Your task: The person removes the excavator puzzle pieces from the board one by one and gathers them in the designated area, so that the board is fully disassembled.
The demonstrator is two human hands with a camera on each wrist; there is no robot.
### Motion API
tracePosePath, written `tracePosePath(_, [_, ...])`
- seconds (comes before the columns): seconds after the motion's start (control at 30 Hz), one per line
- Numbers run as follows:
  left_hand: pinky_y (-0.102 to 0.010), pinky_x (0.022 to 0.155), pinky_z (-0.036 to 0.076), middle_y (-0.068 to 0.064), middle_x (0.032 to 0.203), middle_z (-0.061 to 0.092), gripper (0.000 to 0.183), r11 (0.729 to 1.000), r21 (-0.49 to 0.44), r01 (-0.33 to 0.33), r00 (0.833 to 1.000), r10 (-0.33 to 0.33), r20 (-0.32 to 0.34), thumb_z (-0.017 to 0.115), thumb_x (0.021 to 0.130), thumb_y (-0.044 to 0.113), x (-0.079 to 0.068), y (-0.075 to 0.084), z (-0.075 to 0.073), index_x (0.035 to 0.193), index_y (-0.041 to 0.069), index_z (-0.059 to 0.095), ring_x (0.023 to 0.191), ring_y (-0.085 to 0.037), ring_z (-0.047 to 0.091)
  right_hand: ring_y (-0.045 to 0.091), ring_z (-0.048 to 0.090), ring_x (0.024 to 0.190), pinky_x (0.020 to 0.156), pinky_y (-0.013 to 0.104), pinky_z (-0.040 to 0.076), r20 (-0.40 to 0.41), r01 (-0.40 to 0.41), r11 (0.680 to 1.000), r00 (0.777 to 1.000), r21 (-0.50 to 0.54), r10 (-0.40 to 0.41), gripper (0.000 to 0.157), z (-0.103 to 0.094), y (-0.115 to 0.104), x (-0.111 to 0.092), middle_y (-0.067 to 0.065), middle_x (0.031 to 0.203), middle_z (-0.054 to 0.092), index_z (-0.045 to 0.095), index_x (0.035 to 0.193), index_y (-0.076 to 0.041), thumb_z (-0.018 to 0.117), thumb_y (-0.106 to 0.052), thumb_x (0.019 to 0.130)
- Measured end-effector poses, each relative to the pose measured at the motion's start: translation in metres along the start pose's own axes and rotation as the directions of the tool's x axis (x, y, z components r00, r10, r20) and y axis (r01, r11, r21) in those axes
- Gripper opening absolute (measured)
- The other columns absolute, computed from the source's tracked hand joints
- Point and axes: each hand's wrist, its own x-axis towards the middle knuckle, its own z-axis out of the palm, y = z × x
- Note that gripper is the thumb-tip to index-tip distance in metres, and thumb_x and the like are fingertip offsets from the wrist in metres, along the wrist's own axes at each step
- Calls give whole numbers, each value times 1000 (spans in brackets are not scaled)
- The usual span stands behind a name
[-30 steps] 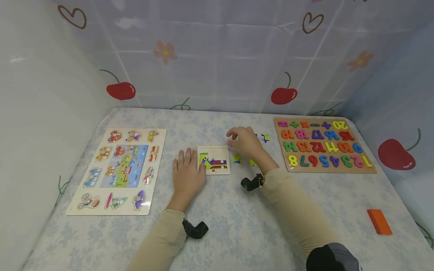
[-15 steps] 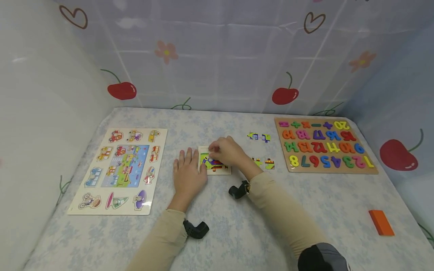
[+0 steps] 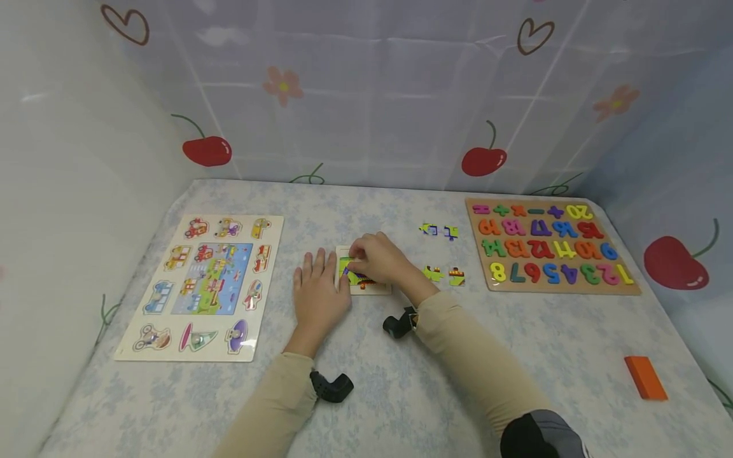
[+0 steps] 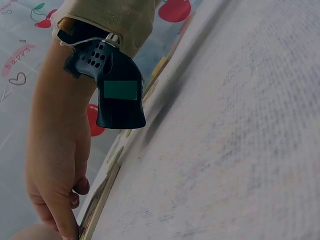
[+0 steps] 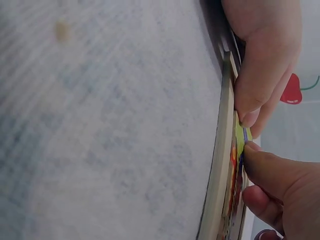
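A small square jigsaw tray with a colourful picture lies mid-table. My left hand rests flat at its left side, fingers straight, the thumb at the tray's edge. Over the tray, my right hand has thumb and forefinger together, pinching a puzzle piece that its fingers mostly hide. In the right wrist view, the right thumb presses at a green and blue piece, close to the left thumb. The left wrist view shows the right hand reaching down to the tray's edge.
Loose puzzle pieces lie right of the tray, with more pieces nearer. A vehicle-picture board stands at left, a number board at right. An orange block lies front right.
My right hand has moved left from beside the loose pieces to over the jigsaw tray, then slightly further left with fingertips down at the picture. The left hand has stayed in place.
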Motion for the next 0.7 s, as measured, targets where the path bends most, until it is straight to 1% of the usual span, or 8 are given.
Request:
tracePosePath(0.17, [-56, 124, 10, -9, 164, 28, 60, 1000, -7, 5, 1000, -5, 7, 42, 101, 41, 0, 2, -3, 155, 14, 37, 155, -33, 13, 16, 52, 96, 84, 32, 46, -4, 1, 1000, 1000, 28, -1, 20, 1, 2, 1, -2, 98, 65, 67, 103, -16, 73, -32, 91])
tracePosePath(0.3, [-57, 124, 10, -10, 164, 28, 60, 1000, -2, 7, 1000, -7, 12, 43, 101, 41, 0, 2, -3, 154, 14, 38, 155, -33, 13, 15, 57, 92, 86, 33, 49, -1, 5, 994, 1000, 110, -5, 19, -1, 4, 3, -2, 94, 68, 65, 98, -15, 75, -28, 89])
tracePosePath(0.43, [-58, 123, 11, -11, 163, 29, 61, 1000, 0, 5, 1000, -5, 3, 44, 100, 41, 1, 1, -2, 153, 13, 40, 154, -34, 15, 14, 62, 84, 81, 32, 51, 26, -32, 969, 999, 245, 26, 20, -3, 5, 2, -1, 91, 68, 62, 97, -15, 76, -26, 89])
tracePosePath(0.53, [-57, 123, 11, -10, 163, 30, 61, 1000, 5, 8, 1000, -8, -1, 45, 99, 41, 1, 1, 0, 153, 13, 40, 154, -34, 15, 15, 62, 82, 77, 31, 51, 41, -59, 943, 998, 326, 49, 19, -4, 5, 1, 0, 92, 67, 60, 97, -15, 75, -24, 89])
tracePosePath(0.6, [-57, 123, 11, -10, 163, 29, 61, 1000, 4, 9, 1000, -9, -1, 44, 99, 41, 1, 0, 0, 153, 13, 40, 155, -33, 14, 15, 61, 82, 76, 29, 51, 40, -62, 937, 998, 343, 51, 18, -4, 4, 1, 0, 92, 67, 61, 98, -16, 75, -24, 90])
tracePosePath(0.7, [-57, 123, 11, -10, 163, 30, 60, 1000, 4, 8, 1000, -8, -2, 44, 99, 40, 1, 0, 0, 153, 13, 40, 155, -33, 14, 15, 61, 81, 74, 29, 50, 42, -58, 937, 998, 345, 46, 16, -3, 4, 0, 0, 93, 66, 62, 101, -17, 73, -22, 91])
